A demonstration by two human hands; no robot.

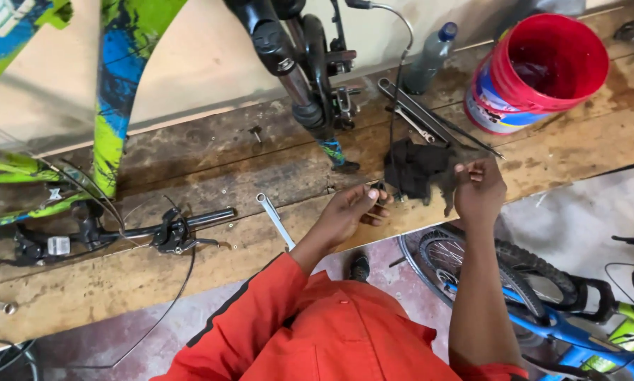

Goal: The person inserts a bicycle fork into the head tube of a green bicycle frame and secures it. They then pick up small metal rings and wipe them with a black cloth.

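Here, the left hand [349,212] pinches a small dark part [378,189] at its fingertips, just left of the black rag [417,169] on the worktop [190,275]. The right hand [478,189], fingers curled, grips the rag's right edge. The spanner [275,220] lies left of the rag, nearer the left hand.

I see the left hand [349,212] pinching a small dark part at its fingertips over the wooden counter [190,268], with a black rag [416,169] just beside it. The right hand [479,189] hovers by the rag, fingers curled. A spanner [275,219] lies left of the hands, a red bucket [543,67] behind.
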